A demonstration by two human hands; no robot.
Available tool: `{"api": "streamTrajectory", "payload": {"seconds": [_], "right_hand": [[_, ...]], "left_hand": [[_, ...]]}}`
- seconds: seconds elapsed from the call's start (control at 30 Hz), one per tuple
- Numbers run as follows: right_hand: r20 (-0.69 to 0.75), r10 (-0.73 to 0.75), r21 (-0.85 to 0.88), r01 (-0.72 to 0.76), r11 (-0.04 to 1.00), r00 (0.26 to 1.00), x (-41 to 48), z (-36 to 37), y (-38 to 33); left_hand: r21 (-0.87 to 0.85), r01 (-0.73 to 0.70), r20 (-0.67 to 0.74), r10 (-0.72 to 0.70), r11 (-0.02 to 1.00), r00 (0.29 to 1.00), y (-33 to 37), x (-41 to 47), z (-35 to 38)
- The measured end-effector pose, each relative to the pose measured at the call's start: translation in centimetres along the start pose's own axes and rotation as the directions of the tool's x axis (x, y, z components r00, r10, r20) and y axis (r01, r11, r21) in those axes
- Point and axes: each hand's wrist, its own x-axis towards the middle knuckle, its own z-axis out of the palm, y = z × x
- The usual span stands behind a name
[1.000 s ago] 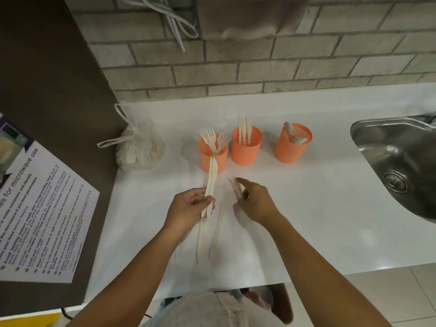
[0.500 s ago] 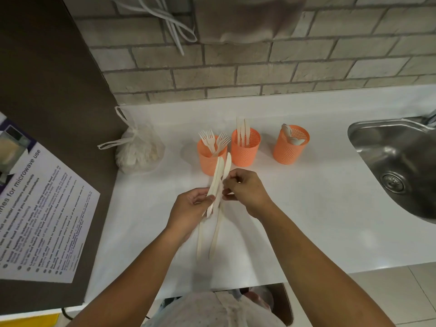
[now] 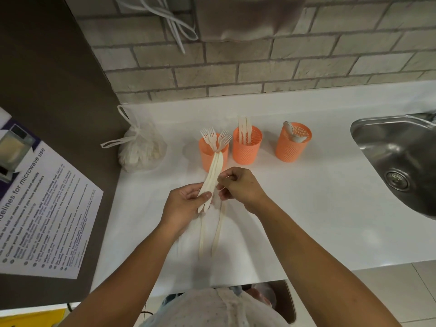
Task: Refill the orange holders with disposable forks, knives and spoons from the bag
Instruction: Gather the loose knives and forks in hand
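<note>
Cream-coloured disposable plastic knives (image 3: 213,178), a small bundle of them, lie gathered in the left hand (image 3: 186,206), thumb pressed across the handles and blades fanning toward twelve o'clock. The right hand (image 3: 238,185) pinches the bundle's edge between fingertips, closed lightly on it. Such knives look featherweight, thin, springy and slick against each other, so I would judge a hold at mid-handle, squeezed flat, safest against fanning or slipping. Two more loose cream knives (image 3: 210,232) rest on the smooth white countertop (image 3: 318,220) at six o'clock of the hands. The perforated orange knife holder (image 3: 247,147) stands at one o'clock, the orange fork holder (image 3: 207,152) beside it, the orange spoon holder (image 3: 292,143) farther right. A knotted translucent bag (image 3: 141,149) sits at ten o'clock; a steel sink (image 3: 401,161) at three.
</note>
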Motion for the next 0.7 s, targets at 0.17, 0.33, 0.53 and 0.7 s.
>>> {"api": "streamTrajectory", "payload": {"seconds": [0.17,0.33,0.53,0.7], "right_hand": [[0.062,0.053,-0.645,0.000,0.764,0.997,-0.2,0.7,2.3],[0.037,0.035,-0.781,0.007,0.624,0.999,-0.7,2.6,5.0],[0.009,-0.021,-0.788,0.020,0.615,1.000,-0.5,2.3,5.4],[-0.020,-0.044,-0.793,0.011,0.609,0.999,0.0,1.3,5.5]], "left_hand": [[-0.044,-0.007,-0.072,0.004,0.999,0.997,0.2,0.9,-1.4],[-0.088,-0.021,-0.097,0.013,0.996,0.995,0.2,1.2,-1.9],[-0.084,-0.018,-0.090,0.010,0.996,0.996,-0.1,1.1,-1.8],[-0.083,-0.021,-0.074,0.015,0.996,0.997,-0.2,1.2,-1.8]]}}
